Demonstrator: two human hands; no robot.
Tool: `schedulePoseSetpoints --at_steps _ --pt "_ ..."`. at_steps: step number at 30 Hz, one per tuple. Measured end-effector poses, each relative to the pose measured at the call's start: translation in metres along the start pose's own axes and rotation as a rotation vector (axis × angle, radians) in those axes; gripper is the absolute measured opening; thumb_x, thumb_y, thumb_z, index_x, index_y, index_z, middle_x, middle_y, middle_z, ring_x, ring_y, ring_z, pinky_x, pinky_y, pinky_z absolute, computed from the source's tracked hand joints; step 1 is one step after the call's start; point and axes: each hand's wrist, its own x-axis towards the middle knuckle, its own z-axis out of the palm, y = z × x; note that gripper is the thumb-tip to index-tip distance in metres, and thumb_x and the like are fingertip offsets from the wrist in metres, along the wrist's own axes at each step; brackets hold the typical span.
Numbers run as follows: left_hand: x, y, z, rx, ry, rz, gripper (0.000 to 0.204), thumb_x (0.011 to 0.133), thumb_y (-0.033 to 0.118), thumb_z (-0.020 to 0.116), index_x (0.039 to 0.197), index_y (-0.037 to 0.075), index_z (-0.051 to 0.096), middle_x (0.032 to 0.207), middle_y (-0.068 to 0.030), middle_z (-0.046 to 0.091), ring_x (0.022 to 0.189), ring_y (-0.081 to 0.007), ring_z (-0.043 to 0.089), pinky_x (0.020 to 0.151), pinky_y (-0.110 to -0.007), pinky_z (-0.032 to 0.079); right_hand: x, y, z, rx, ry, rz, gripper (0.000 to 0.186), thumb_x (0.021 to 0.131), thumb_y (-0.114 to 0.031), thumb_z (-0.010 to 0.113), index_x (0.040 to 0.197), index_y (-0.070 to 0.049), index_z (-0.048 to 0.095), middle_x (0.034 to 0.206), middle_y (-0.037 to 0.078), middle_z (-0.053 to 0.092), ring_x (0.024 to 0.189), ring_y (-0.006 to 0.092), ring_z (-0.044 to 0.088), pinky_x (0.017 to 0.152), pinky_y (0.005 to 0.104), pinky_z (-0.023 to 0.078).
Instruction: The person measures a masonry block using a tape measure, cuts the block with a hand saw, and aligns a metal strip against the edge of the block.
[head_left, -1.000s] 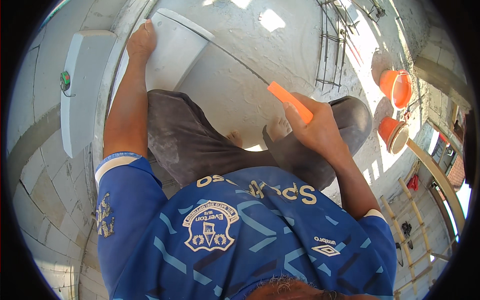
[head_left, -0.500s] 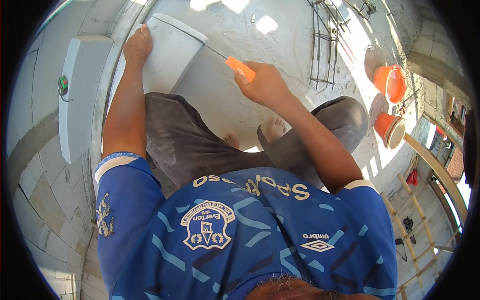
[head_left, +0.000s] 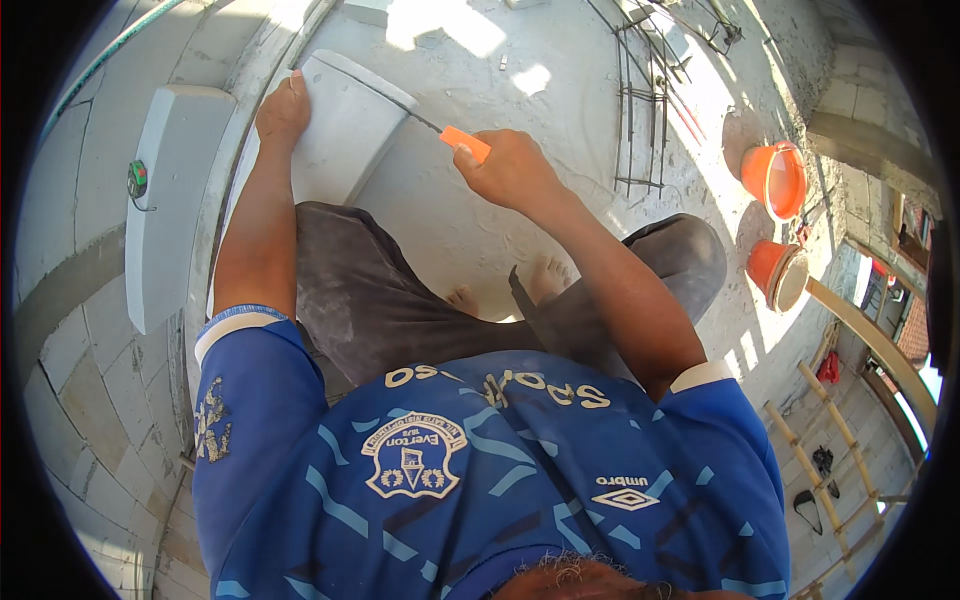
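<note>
A pale grey building block (head_left: 345, 130) lies to the front left, with a dark straight line running across it near its far end. My left hand (head_left: 284, 108) grips the block's left edge, fingers pointing away from me. In my right hand (head_left: 510, 168) is the orange handle of a hand saw (head_left: 464, 144), the fingers wrapped round it. The saw's thin dark blade shows edge-on between handle and block, in line with the dark line. How deep the blade sits in the block is hidden.
Another pale block (head_left: 175, 210) stands at the left, a green tape measure (head_left: 137, 178) on it. Black rebar frames (head_left: 640, 130) lie at the far right. Two orange buckets, one open (head_left: 775, 180) and one beside it (head_left: 775, 275), stand near a bamboo ladder (head_left: 840, 450).
My right hand has pushed the saw leftward, so its handle is nearer the block. My left hand keeps its hold on the block's edge. The whole view has shifted slightly.
</note>
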Motion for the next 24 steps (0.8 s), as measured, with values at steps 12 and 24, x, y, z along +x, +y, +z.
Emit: schedulePoseSetpoints --at_steps 12,24 --pt "0.004 -0.008 0.001 0.012 -0.001 0.02 0.07 0.104 0.054 0.02 0.119 0.006 0.068 0.115 -0.0285 0.068 0.113 -0.0475 0.062 0.1 -0.053 0.046 -0.041 0.061 0.014 0.174 0.069 -0.067 0.04 0.094 -0.034 0.057 0.112 -0.002 0.071 0.079 0.024 0.069 0.073 0.0427 0.068 0.071 0.0483 0.053" --pt "-0.011 0.003 -0.003 -0.021 0.023 0.023 0.069 0.104 0.053 0.022 0.12 0.005 0.069 0.115 -0.0284 0.068 0.113 -0.0495 0.061 0.099 -0.054 0.046 -0.032 0.07 0.034 0.149 0.076 -0.086 0.038 0.094 -0.032 0.06 0.12 -0.006 0.069 0.079 0.024 0.069 0.072 0.0434 0.067 0.068 0.0457 0.055"
